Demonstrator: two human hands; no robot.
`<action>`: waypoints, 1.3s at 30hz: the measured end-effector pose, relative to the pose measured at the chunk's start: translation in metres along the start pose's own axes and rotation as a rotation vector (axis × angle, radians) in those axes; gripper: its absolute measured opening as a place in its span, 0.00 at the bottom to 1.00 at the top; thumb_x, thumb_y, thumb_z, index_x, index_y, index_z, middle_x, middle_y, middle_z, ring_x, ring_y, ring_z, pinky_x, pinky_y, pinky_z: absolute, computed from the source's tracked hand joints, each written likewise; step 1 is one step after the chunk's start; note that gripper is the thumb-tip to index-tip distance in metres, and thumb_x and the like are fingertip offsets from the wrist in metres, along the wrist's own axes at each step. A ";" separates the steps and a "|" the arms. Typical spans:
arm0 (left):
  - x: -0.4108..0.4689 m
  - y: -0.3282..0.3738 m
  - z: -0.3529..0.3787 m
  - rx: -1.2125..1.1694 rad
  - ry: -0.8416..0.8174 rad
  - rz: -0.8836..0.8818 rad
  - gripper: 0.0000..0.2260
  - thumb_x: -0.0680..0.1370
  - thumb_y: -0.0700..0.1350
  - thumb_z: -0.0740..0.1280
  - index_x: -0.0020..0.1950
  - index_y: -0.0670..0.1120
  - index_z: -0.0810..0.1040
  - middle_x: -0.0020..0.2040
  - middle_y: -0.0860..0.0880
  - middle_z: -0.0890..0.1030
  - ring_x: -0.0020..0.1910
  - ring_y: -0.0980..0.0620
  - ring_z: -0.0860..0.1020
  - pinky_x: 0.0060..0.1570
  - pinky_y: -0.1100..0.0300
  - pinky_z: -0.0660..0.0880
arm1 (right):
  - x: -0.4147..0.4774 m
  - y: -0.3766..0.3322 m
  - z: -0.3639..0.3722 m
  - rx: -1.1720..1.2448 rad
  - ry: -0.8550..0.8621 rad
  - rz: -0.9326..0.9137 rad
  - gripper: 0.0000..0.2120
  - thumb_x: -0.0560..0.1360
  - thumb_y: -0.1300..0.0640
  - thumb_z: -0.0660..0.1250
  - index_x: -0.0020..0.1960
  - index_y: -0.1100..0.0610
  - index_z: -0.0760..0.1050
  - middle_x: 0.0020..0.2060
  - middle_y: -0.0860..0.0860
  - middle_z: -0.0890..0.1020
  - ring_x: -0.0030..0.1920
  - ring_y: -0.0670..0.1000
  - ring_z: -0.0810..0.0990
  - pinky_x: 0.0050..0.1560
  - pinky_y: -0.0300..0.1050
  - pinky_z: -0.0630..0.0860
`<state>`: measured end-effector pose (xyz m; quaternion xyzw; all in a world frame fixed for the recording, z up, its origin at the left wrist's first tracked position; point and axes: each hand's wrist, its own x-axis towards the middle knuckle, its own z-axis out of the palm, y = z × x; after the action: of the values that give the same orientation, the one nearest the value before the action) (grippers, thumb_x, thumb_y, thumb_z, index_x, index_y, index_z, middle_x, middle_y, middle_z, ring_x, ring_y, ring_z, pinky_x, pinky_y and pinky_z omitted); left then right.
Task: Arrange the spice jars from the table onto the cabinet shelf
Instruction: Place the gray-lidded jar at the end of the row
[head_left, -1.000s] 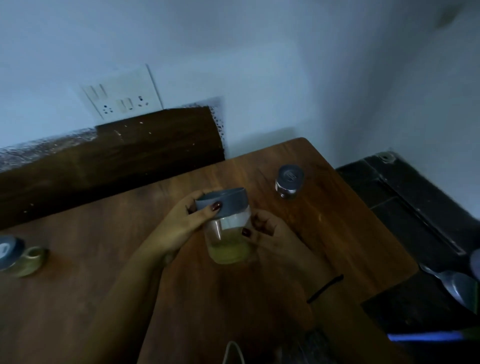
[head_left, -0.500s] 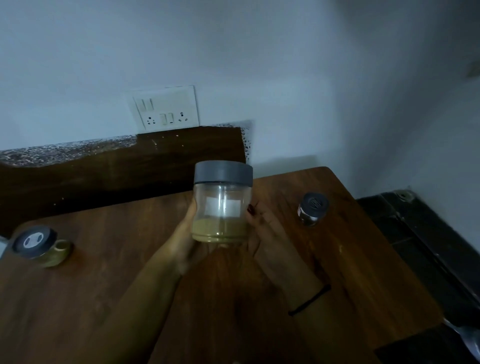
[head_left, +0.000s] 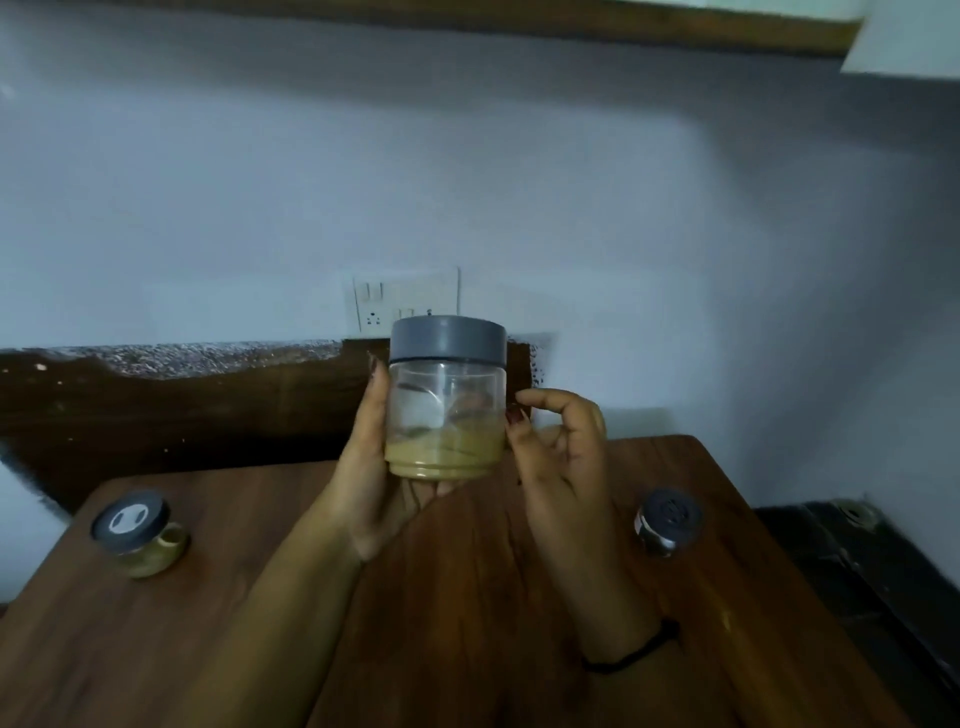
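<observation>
Holding: my left hand (head_left: 371, 467) cups jar (head_left: 445, 415) upright, lid at 12 o'clock.
Right hand (head_left: 561, 457): loosely curled at jar's 3 o'clock; contact unclear.
Shelf (head_left: 571, 23): at 12 o'clock, I judge; left hand nearer.
Waiting: left jar (head_left: 136, 530) 8 o'clock, right jar (head_left: 667, 527) 4 o'clock.

Head-worn view, facing wall (head_left: 467, 182), close above table (head_left: 156, 649)

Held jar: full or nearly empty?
Mostly empty: the held jar shows yellowish powder only near its bottom; clear above.
</observation>
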<state>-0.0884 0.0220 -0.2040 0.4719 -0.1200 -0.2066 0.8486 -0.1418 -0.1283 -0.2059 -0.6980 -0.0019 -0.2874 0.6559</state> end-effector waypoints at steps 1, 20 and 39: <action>0.000 0.005 0.003 0.071 0.020 0.019 0.33 0.77 0.70 0.55 0.68 0.48 0.77 0.60 0.41 0.81 0.55 0.39 0.78 0.54 0.47 0.74 | 0.001 -0.005 0.002 0.000 0.004 -0.001 0.10 0.76 0.52 0.68 0.56 0.53 0.77 0.52 0.50 0.75 0.38 0.40 0.77 0.38 0.31 0.75; -0.016 0.035 0.026 0.215 0.153 0.120 0.21 0.77 0.62 0.57 0.58 0.54 0.83 0.56 0.45 0.85 0.55 0.46 0.84 0.56 0.48 0.79 | 0.004 -0.029 0.030 0.002 -0.090 0.118 0.39 0.60 0.39 0.77 0.68 0.44 0.67 0.56 0.45 0.78 0.49 0.46 0.83 0.45 0.48 0.84; -0.010 0.014 0.022 -0.100 0.153 -0.024 0.32 0.79 0.67 0.53 0.63 0.44 0.81 0.61 0.38 0.81 0.58 0.41 0.82 0.60 0.45 0.76 | -0.004 -0.029 0.015 0.283 -0.048 0.236 0.15 0.70 0.50 0.75 0.51 0.57 0.77 0.42 0.46 0.85 0.44 0.46 0.84 0.43 0.40 0.81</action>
<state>-0.1031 0.0168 -0.1804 0.4446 -0.0387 -0.1857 0.8754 -0.1499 -0.1089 -0.1810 -0.6005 0.0241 -0.1885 0.7767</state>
